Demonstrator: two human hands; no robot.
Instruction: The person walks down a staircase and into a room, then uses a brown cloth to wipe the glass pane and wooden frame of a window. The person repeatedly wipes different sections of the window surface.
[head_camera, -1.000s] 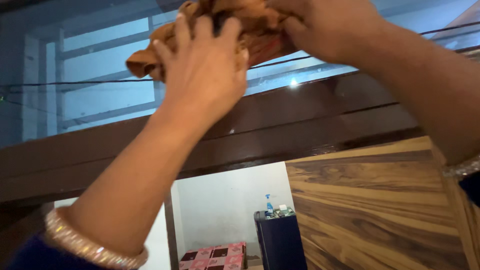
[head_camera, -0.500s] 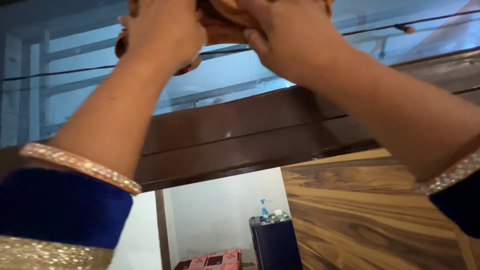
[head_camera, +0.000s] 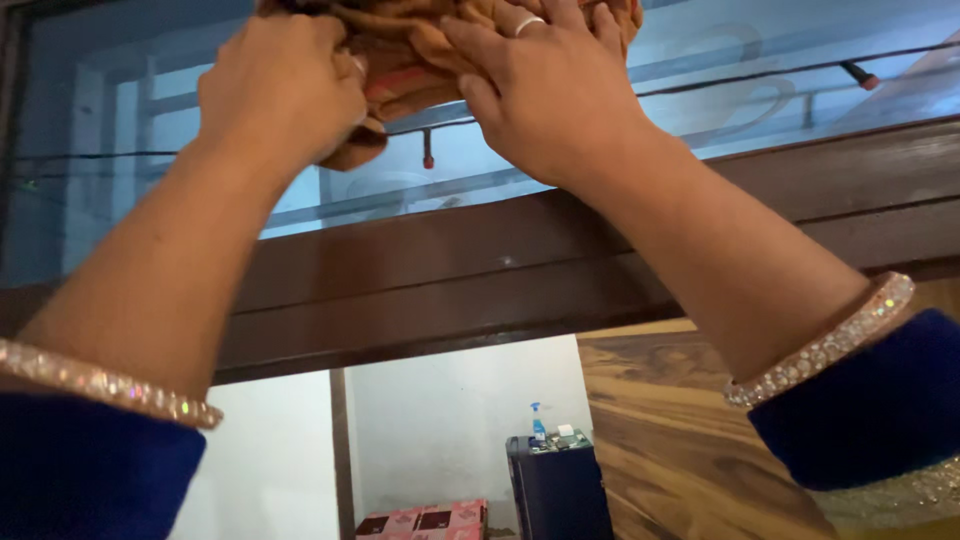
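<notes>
Two hands up high: the left hand (head_camera: 280, 90) and the right hand (head_camera: 550, 95), both on one bundled brown cloth (head_camera: 420, 50). One ring (head_camera: 527, 24) shows on a right finger. Two sparkly bangles, one on the left wrist (head_camera: 110, 385) and one on the right wrist (head_camera: 820, 345). Two blue sleeves, left (head_camera: 90, 475) and right (head_camera: 870, 400). One dark wooden beam (head_camera: 450, 280), one wood-grain door (head_camera: 680, 440). Below, one dark blue cabinet (head_camera: 560, 490), one spray bottle (head_camera: 538, 422) on top, one pink patterned box (head_camera: 425, 520).

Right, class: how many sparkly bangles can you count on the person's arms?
2. One bangle sits on the left forearm at lower left; the other bangle sits on the right forearm at right. Any others could be hidden under the blue sleeves.
</notes>
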